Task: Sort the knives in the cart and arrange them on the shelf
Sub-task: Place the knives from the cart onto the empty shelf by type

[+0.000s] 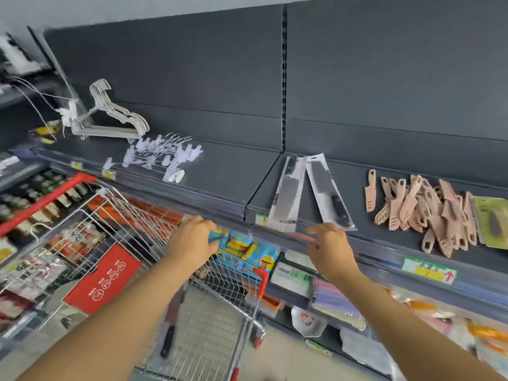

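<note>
Knives are found in two places: one black-handled knife lies in the wire cart, and the rest are laid on the dark grey shelf. On that shelf, two packaged cleavers in clear sleeves with white backing are set side by side, leaning apart, handles at opposite ends. To their right, a loose pile of pink sheathed knives, matte plastic with slotted handles, is heaped, and a green-carded knife is placed at its far side. A red panel with white round symbols is fixed to the cart. A yellow-green price label with a red arrow is clipped to the shelf edge; its writing cannot be read. The left hand is curled by a blue packet, the right hand bent at the shelf edge below the cleavers; whether either set of fingers grasps anything cannot be told.
</note>
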`<state>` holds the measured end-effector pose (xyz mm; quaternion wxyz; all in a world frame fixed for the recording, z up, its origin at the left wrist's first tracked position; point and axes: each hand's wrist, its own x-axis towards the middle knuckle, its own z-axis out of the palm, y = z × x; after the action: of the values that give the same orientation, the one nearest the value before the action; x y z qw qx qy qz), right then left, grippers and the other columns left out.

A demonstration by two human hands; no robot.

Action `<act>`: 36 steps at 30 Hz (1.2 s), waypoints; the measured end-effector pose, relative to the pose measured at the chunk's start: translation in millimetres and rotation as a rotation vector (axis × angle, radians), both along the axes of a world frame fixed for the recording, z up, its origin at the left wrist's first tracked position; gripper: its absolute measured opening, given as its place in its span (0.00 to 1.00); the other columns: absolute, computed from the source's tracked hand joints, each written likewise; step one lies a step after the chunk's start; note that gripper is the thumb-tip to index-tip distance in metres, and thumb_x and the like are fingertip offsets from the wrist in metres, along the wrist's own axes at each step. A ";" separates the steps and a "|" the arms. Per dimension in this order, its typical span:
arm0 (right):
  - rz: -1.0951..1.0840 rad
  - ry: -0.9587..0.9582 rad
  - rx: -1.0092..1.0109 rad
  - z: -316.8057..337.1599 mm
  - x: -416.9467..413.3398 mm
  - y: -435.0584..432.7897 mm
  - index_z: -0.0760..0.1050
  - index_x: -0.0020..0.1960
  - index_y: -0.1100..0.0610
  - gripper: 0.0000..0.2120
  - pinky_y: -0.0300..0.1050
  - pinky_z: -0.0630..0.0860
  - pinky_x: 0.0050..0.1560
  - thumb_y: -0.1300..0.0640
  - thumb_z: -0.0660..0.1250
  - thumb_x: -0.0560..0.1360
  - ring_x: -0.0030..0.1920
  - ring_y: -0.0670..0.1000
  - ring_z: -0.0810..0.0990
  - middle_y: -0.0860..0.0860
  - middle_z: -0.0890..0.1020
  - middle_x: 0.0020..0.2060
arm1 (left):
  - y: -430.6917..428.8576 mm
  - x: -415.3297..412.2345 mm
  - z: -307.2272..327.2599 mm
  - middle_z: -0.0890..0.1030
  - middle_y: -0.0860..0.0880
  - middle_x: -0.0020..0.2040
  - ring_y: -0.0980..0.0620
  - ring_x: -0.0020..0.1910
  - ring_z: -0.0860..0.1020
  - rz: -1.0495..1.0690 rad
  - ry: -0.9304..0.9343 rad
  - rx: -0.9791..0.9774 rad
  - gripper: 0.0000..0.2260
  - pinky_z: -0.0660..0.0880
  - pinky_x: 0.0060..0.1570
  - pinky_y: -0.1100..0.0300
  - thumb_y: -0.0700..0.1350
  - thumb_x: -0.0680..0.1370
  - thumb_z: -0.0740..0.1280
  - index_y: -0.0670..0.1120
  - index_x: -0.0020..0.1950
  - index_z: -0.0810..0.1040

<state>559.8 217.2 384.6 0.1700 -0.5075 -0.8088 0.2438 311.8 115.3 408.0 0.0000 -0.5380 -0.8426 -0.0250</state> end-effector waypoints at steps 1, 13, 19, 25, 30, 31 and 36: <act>0.020 0.013 -0.003 1.2 -4.3 -13.7 0.74 0.64 0.58 0.21 0.45 0.65 0.63 0.69 0.60 0.73 0.65 0.59 0.67 0.56 0.73 0.63 | -21.2 -3.6 -0.8 0.74 0.49 0.63 0.48 0.64 0.71 0.016 -0.005 -0.017 0.19 0.72 0.61 0.53 0.54 0.75 0.67 0.50 0.65 0.74; 0.239 -0.024 -0.086 -8.8 -115.4 -124.8 0.74 0.62 0.59 0.16 0.47 0.74 0.57 0.64 0.64 0.74 0.59 0.56 0.76 0.56 0.77 0.58 | -199.4 -82.8 -15.2 0.75 0.48 0.59 0.49 0.57 0.75 0.263 -0.082 -0.076 0.16 0.75 0.52 0.56 0.51 0.75 0.68 0.51 0.62 0.75; 0.294 -0.088 -0.148 -27.3 -212.1 -175.4 0.74 0.63 0.58 0.17 0.35 0.72 0.45 0.66 0.62 0.75 0.49 0.52 0.79 0.55 0.79 0.56 | -260.9 -172.6 -35.4 0.78 0.51 0.52 0.49 0.51 0.77 0.298 -0.071 -0.095 0.15 0.77 0.48 0.56 0.53 0.72 0.69 0.54 0.59 0.77; 0.278 -0.123 -0.239 -51.9 -297.3 -208.8 0.73 0.62 0.57 0.15 0.35 0.76 0.42 0.63 0.63 0.76 0.46 0.52 0.80 0.55 0.81 0.53 | -288.3 -259.9 -56.4 0.80 0.48 0.53 0.48 0.52 0.76 0.273 -0.140 -0.086 0.18 0.76 0.51 0.53 0.54 0.72 0.70 0.50 0.60 0.77; 0.217 -0.150 -0.309 -76.4 -331.1 -214.4 0.71 0.66 0.56 0.17 0.35 0.76 0.42 0.64 0.60 0.78 0.50 0.50 0.81 0.53 0.79 0.58 | -282.8 -295.2 -77.4 0.79 0.49 0.53 0.48 0.52 0.76 0.237 -0.192 -0.108 0.18 0.76 0.49 0.54 0.54 0.73 0.69 0.51 0.61 0.76; 0.210 -0.155 -0.319 -81.8 -333.6 -213.4 0.70 0.67 0.56 0.18 0.34 0.76 0.44 0.63 0.60 0.78 0.51 0.49 0.81 0.52 0.79 0.58 | -278.9 -298.6 -82.0 0.79 0.50 0.53 0.49 0.52 0.76 0.225 -0.190 -0.119 0.17 0.76 0.48 0.55 0.54 0.73 0.69 0.52 0.61 0.76; 0.146 -0.215 -0.401 -126.1 -353.6 -191.4 0.69 0.67 0.54 0.17 0.32 0.74 0.47 0.59 0.61 0.78 0.51 0.47 0.78 0.50 0.78 0.59 | -240.2 -319.5 -119.6 0.79 0.50 0.51 0.50 0.51 0.76 0.179 -0.229 -0.179 0.15 0.76 0.48 0.57 0.54 0.74 0.68 0.49 0.57 0.78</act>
<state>206.2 25.8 258.5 -0.0395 -0.4942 -0.7923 0.3556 -7.7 -124.8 288.4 -0.1416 -0.4521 -0.8806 -0.0112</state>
